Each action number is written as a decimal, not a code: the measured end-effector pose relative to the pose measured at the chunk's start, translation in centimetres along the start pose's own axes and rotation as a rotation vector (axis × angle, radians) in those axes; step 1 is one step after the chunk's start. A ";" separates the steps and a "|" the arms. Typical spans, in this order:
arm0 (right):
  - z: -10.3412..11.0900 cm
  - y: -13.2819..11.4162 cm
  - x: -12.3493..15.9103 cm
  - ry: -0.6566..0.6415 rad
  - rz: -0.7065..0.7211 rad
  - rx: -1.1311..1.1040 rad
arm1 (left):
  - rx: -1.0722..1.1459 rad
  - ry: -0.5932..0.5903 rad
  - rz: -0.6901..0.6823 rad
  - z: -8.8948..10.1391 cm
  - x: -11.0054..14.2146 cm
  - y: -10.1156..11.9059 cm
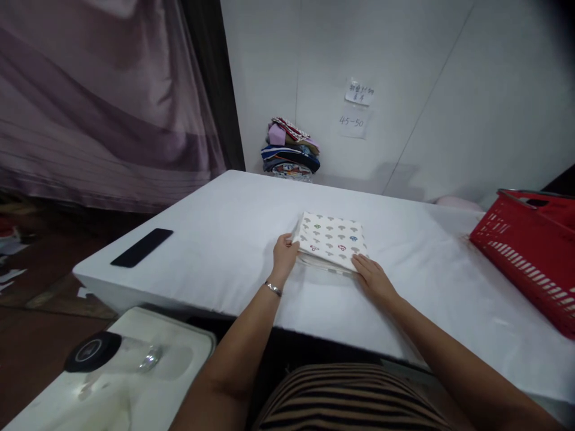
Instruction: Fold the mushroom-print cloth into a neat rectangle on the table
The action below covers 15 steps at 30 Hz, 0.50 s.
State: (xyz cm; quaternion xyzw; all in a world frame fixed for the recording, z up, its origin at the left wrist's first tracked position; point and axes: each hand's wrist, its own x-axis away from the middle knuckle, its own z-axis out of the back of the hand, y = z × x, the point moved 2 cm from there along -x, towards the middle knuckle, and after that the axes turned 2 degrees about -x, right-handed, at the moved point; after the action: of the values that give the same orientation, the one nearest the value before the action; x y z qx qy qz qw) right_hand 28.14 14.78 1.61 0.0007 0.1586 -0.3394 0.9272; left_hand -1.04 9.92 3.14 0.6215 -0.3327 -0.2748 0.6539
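A folded white cloth printed with grey mushroom shapes and a few red, green and blue ones lies on the white-covered table. Its layers show along the front edge. My left hand grips the cloth's left edge, thumb on top and the other fingers partly hidden beneath the fabric. Across the front right corner, my right hand rests with its fingers stretched out flat on top; its thumb is hidden.
A red plastic basket stands at the table's right side. Toward the left edge lies a dark flat phone-like slab. Folded clothes are piled by the wall. A clear jar with a black lid lies on a white stool.
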 end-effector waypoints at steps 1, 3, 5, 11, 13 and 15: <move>-0.2 -0.1 0.1 0.003 -0.006 0.001 | -0.050 0.007 0.016 0.0 -0.3 -0.1; -0.7 -0.5 0.2 0.015 -0.017 0.000 | -0.121 0.023 0.101 0.2 -0.7 -0.7; -0.9 -0.9 0.1 0.027 -0.024 -0.006 | -0.145 0.025 0.145 0.5 -1.1 -1.3; 0.3 -1.4 -0.9 0.028 -0.065 -0.063 | -0.237 0.034 0.117 1.1 -1.4 -2.0; 1.0 -1.8 -1.9 0.039 -0.078 -0.084 | -0.287 0.049 0.096 1.2 -1.5 -2.1; 1.2 -2.2 -3.0 0.029 -0.044 -0.091 | -0.334 0.067 0.076 1.3 -1.5 -2.1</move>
State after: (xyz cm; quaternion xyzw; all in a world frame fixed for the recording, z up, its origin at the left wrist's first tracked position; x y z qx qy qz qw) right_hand 24.92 14.81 3.88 -0.0400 0.1874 -0.3522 0.9161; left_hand -2.84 10.08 0.96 0.5003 -0.2836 -0.2804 0.7686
